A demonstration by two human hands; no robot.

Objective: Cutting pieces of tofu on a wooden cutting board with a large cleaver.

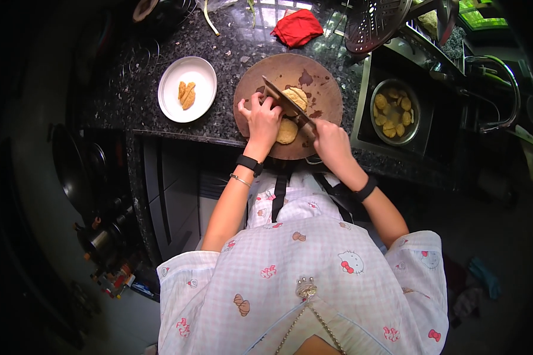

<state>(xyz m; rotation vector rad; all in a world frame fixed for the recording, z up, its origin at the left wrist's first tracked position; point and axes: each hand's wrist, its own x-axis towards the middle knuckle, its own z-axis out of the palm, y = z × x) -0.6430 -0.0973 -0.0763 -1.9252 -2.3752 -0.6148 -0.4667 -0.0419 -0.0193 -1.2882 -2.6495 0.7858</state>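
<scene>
Closest in, the person's checked, cartoon-print top point(302, 278) fills the lower frame, both forearms reaching up and away to the counter, a dark band on each wrist. The right hand point(330, 142) is wrapped tight round the handle of a cleaver point(288, 104), fingers fully closed on it, the broad blade angling up and to the left across the board. The left hand point(263, 118) sits just beside the blade, fingers curled down and pressing on a pale yellow potato piece point(296, 97); a second piece point(287, 131) lies right by the wrist, touching the near side of the blade. All of this is happening on a round wooden chopping board point(320, 77), damp in dark patches, sitting on the speckled dark granite counter point(231, 47). Off to the left, near the board but not touching, a white plate point(175, 97) carries a few small cut slices. To the right, down in the sink, a metal bowl point(376, 124) holds a heap of peeled yellow pieces in water. Farther back, a crumpled red cloth point(298, 27) rests on the counter, a perforated metal steamer tray point(376, 21) beside it, and a curved tap point(503, 77) at the far right
</scene>
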